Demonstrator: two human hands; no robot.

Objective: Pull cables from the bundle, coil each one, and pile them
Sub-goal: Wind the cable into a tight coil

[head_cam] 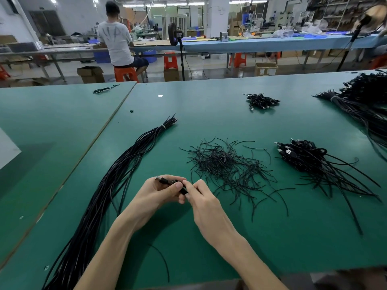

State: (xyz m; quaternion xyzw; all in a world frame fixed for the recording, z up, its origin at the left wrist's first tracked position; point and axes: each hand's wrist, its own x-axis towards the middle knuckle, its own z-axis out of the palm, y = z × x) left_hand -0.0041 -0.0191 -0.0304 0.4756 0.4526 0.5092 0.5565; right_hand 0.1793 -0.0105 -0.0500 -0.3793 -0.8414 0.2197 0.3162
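Observation:
A long bundle of black cables, tied near its far end with a white band, runs from the table's near left edge toward the middle. My left hand grips a small coiled black cable with a plug sticking out at its left. My right hand pinches the same coil at its right end. Both hands meet above the green table just right of the bundle. A pile of coiled cables with plugs lies to the right.
A heap of short black tie wires lies just beyond my hands. A smaller pile of coiled cables sits farther back. Another large cable bundle fills the far right. One loose wire lies between my forearms. A person sits at a bench behind.

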